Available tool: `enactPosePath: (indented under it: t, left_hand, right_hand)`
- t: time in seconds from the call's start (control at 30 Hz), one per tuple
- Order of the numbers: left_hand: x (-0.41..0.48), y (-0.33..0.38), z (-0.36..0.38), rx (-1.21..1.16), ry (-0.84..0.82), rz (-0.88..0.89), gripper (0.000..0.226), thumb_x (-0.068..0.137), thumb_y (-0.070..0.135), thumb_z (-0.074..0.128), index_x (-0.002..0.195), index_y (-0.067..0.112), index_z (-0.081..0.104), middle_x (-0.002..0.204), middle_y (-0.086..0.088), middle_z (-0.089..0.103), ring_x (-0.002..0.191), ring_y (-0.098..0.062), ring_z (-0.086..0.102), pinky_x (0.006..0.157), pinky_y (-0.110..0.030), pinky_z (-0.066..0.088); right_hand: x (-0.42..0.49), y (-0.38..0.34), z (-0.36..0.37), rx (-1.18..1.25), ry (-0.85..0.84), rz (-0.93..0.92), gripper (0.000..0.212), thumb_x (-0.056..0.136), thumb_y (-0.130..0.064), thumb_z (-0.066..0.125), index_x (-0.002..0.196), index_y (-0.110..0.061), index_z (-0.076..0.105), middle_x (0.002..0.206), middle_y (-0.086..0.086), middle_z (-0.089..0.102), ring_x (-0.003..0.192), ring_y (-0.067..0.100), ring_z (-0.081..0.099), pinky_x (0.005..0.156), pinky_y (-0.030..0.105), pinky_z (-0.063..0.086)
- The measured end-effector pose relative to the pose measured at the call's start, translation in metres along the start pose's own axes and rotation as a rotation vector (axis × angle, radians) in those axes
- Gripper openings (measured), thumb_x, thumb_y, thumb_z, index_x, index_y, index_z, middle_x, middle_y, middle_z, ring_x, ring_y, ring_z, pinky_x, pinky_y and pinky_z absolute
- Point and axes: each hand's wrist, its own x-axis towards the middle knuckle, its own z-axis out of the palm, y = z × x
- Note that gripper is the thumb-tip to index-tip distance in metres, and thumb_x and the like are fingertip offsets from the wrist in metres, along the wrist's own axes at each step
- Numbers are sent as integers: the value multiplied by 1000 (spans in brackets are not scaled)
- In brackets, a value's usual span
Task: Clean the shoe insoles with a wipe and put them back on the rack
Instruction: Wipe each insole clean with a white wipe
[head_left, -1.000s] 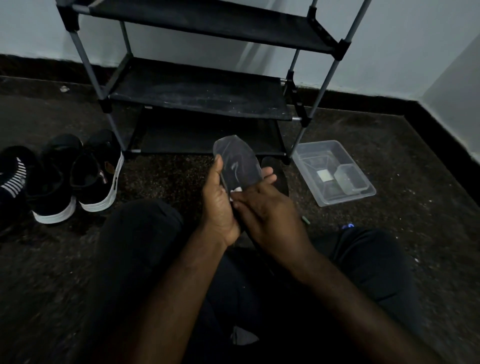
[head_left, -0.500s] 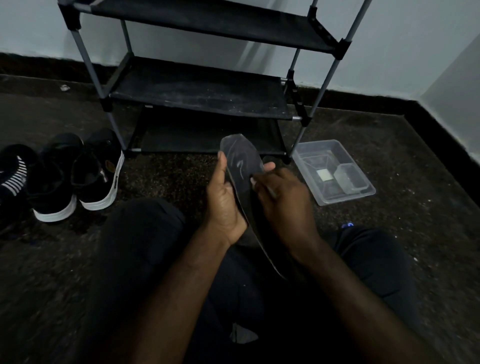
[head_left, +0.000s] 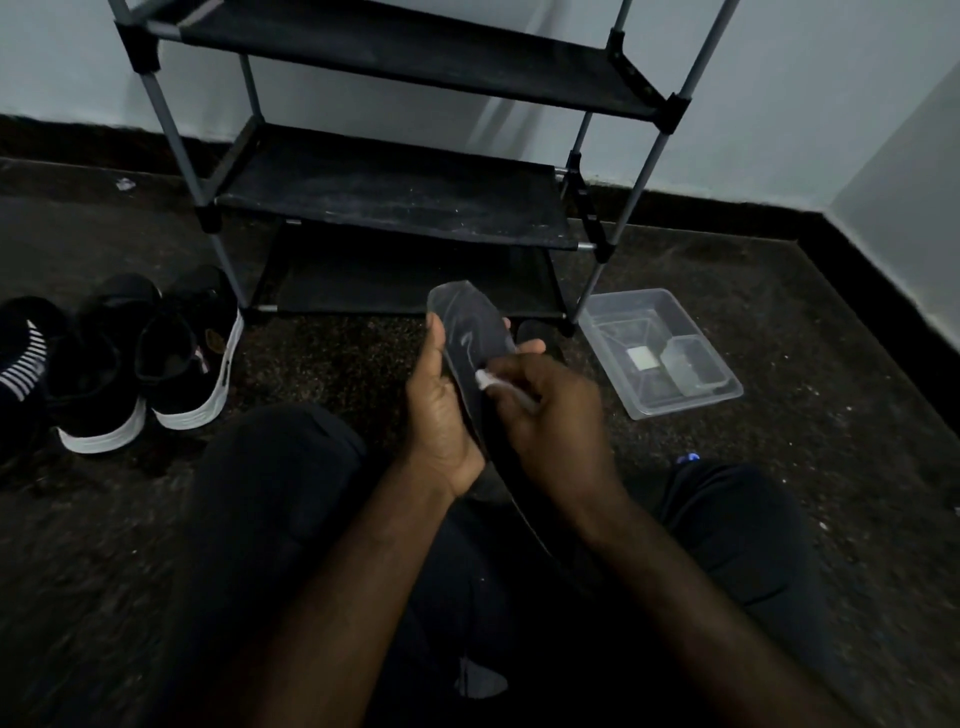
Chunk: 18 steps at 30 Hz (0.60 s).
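Note:
A dark shoe insole (head_left: 470, 330) stands tilted in front of me over my lap, its rounded end pointing up toward the rack. My left hand (head_left: 441, 415) grips its left edge, thumb along the side. My right hand (head_left: 550, 415) holds a small white wipe (head_left: 485, 379) and presses it on the insole's middle. The lower part of the insole is hidden behind my right hand and wrist. The black shoe rack (head_left: 389, 202) stands just beyond, its shelves bare. A second dark insole (head_left: 540, 338) lies on the floor behind my hands.
Black sneakers with white soles (head_left: 150, 364) sit on the floor to the left, beside a striped shoe (head_left: 21, 358). A clear plastic tub (head_left: 660, 353) with a small white item inside rests right of the rack. My dark-trousered knees fill the foreground; a wall corner closes the right.
The right hand slid the wipe along the insole, first up from low on it, then back slightly down and right. The insole tilted a little in my left hand's grip.

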Motion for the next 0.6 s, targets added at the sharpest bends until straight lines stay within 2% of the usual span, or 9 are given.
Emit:
enactPosePath:
  t: [0.1,0.17,0.27,0.33,0.4,0.47,0.53,0.6]
  left_hand:
    - [0,2,-2,18,25,-12,81,90,70,33,116,1,66,122,-26,64,118,-36,60,103,-45,47]
    - [-2,2,0,6,13,-13,80,90,69,33,112,2,70,123,-27,63,117,-36,61,102,-45,48]
    - [-2,0,2,13,18,3,77,90,65,34,129,4,59,126,-29,61,116,-36,61,98,-43,51]
    - [-1,0,1,16,24,-3,80,89,66,34,134,3,54,126,-27,61,118,-35,60,99,-43,50]
    - [1,1,-2,12,37,3,81,90,67,33,132,2,55,124,-26,63,120,-37,59,104,-46,46]
    - [1,3,-2,-10,39,10,78,91,67,32,126,2,60,123,-27,63,120,-39,58,106,-48,43]
    - [0,3,0,-13,34,1,75,93,66,30,122,5,62,123,-28,63,115,-37,61,101,-46,48]
    - [-1,3,2,-3,42,-14,73,94,65,30,127,7,60,123,-28,62,114,-36,61,96,-44,51]
  right_hand:
    - [-11,-12,4,96,-85,-68,19,88,-9,67,104,-14,74,96,-3,73,89,5,66,81,28,55]
    - [-5,-3,2,35,-21,-67,18,87,-8,67,102,-14,75,94,1,71,88,8,65,81,29,53]
    - [6,8,-3,-86,86,0,15,87,-10,67,99,-14,76,94,3,72,86,12,66,80,36,54]
    - [2,-1,1,-9,15,7,15,88,-11,66,98,-16,76,93,-1,73,85,8,67,78,34,56]
    - [-7,-12,4,47,-85,-87,16,88,-11,65,99,-16,76,93,-1,72,86,8,68,77,34,56]
    - [-8,-8,3,-93,-118,-190,19,89,-18,61,102,-15,75,96,1,70,87,14,66,76,38,55]
    - [2,7,-2,-247,-50,-133,21,90,-24,58,101,-16,74,94,3,66,82,20,64,71,41,53]
    - [6,16,-5,-285,13,-59,17,91,-22,61,101,-16,74,90,6,65,79,22,62,70,41,53]
